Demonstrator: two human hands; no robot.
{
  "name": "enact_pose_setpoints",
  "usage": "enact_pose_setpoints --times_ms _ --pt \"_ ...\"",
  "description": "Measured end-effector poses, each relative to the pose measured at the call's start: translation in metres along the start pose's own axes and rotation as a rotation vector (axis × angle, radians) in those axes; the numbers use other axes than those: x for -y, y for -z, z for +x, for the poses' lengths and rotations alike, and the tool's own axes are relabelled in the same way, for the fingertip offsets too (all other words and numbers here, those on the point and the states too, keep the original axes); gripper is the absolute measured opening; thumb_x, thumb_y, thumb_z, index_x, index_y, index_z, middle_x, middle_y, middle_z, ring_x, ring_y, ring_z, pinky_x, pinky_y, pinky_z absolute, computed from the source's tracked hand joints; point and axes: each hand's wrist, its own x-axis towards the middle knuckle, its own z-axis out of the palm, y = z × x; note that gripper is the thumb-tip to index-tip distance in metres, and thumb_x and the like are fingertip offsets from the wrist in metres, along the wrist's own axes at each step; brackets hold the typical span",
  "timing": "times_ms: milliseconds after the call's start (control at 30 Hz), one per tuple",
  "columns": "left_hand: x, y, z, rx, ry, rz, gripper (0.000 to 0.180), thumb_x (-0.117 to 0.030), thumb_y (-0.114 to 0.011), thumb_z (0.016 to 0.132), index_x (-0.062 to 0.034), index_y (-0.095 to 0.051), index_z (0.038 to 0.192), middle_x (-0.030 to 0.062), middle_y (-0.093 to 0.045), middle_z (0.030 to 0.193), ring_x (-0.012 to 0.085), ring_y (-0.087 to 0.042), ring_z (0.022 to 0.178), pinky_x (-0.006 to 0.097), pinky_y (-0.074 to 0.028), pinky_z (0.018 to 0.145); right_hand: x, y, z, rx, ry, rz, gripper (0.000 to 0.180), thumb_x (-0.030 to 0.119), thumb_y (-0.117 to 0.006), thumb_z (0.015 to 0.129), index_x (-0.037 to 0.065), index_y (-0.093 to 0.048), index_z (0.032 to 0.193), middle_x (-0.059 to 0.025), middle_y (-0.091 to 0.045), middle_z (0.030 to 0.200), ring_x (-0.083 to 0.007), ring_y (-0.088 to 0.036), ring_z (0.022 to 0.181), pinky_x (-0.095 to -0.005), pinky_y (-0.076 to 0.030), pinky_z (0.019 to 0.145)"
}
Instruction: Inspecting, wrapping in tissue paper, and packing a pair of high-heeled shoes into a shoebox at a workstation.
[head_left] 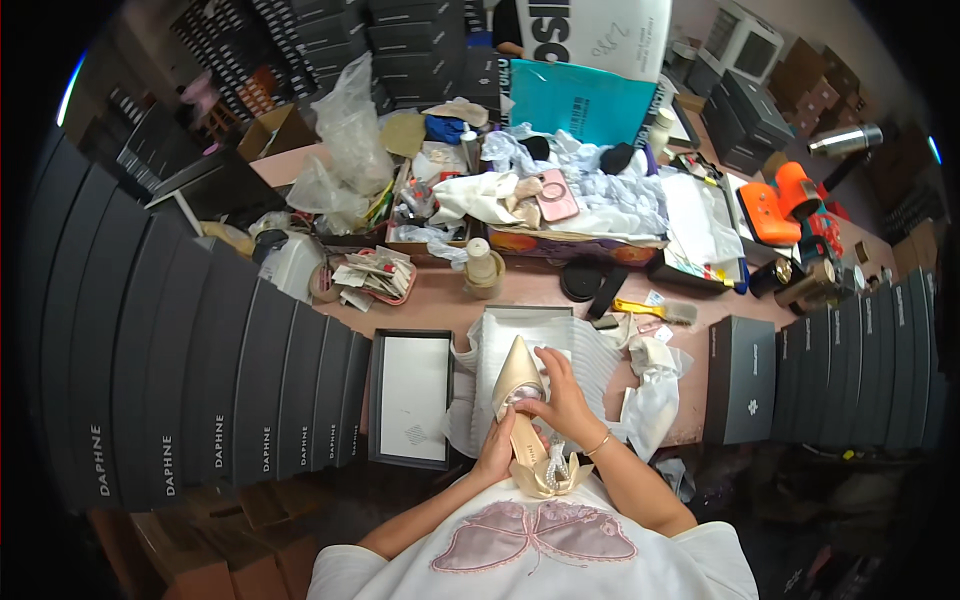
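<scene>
A pale gold pointed-toe shoe [519, 373] is tilted in front of me, its toe pointing away and its bow with a sparkling trim [552, 473] close to my shirt. My left hand [496, 452] is closed around the shoe's middle from the left and below. At the shoe's opening, the thumb of my right hand [566, 402] touches pale crumpled stuffing [522, 395]. The other fingers of that hand are stretched out and apart, to the right of the toe. Beneath the shoe lies an open box [530, 322] lined with white tissue paper [596, 357].
Left of the tissue sits a dark-rimmed box part [411, 345] with a white inside. Dark shoeboxes [230, 370] line the left, with more [742, 380] at right. Beyond are a yellow-handled brush [655, 311], a bottle [482, 268], a basket of small cards [378, 275] and a pink phone [557, 196].
</scene>
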Motion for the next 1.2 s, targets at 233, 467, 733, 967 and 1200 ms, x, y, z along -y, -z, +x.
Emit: enact_pose_setpoints --times_ms 233,467,733,967,1200 --pt "0.0 -0.021 0.017 -0.078 -0.005 0.173 0.028 -0.021 -0.049 0.096 -0.0064 -0.043 0.119 0.01 -0.059 0.084 0.0212 -0.063 0.068 0.034 -0.055 0.058 -0.029 0.022 -0.013 0.251 -0.317 0.126 0.065 0.036 -0.071 0.077 0.008 -0.045 0.13 -0.0267 -0.056 0.112 -0.0385 -0.057 0.101 -0.0396 -0.046 0.085" --pt "-0.041 -0.027 0.043 -0.194 -0.671 0.724 0.057 -0.017 -0.051 0.096 0.0005 -0.023 0.142 0.0172 -0.043 0.134 0.0209 -0.044 0.12 0.031 -0.036 0.1 -0.139 0.132 -0.091 -0.023 -0.664 -0.555 0.083 0.028 -0.076 0.072 0.002 -0.033 0.138 -0.0293 -0.045 0.129 -0.0395 -0.049 0.115 -0.0425 -0.041 0.095" --pt "-0.006 -0.043 0.041 0.168 -0.155 0.635 0.053 -0.037 -0.054 0.094 0.0002 -0.043 0.131 0.0081 -0.055 0.122 0.0148 -0.055 0.107 0.026 -0.04 0.094 -0.076 0.127 -0.064 -0.092 -0.695 0.721 0.034 0.016 -0.065 0.083 -0.004 -0.06 0.109 -0.0127 -0.066 0.098 -0.0172 -0.062 0.087 -0.0279 -0.048 0.078" --pt "-0.039 -0.03 0.022 0.295 -0.009 0.094 0.044 -0.033 -0.058 0.09 -0.01 -0.047 0.126 0.0051 -0.058 0.117 0.0183 -0.06 0.102 0.035 -0.051 0.089 0.01 0.08 0.011 -0.244 -0.337 0.343 0.013 0.011 -0.061 0.086 -0.002 -0.062 0.09 -0.0085 -0.064 0.083 -0.0145 -0.061 0.076 -0.0269 -0.048 0.065" --pt "-0.062 -0.004 0.007 -0.049 -0.424 0.201 0.05 -0.011 -0.066 0.084 -0.0066 -0.042 0.128 0.0076 -0.057 0.116 0.0201 -0.059 0.103 0.034 -0.051 0.087 0.08 0.066 -0.012 0.41 0.129 -0.015 0.029 0.011 -0.06 0.081 -0.005 -0.058 0.105 -0.0207 -0.062 0.085 -0.0365 -0.061 0.079 -0.0387 -0.05 0.072"
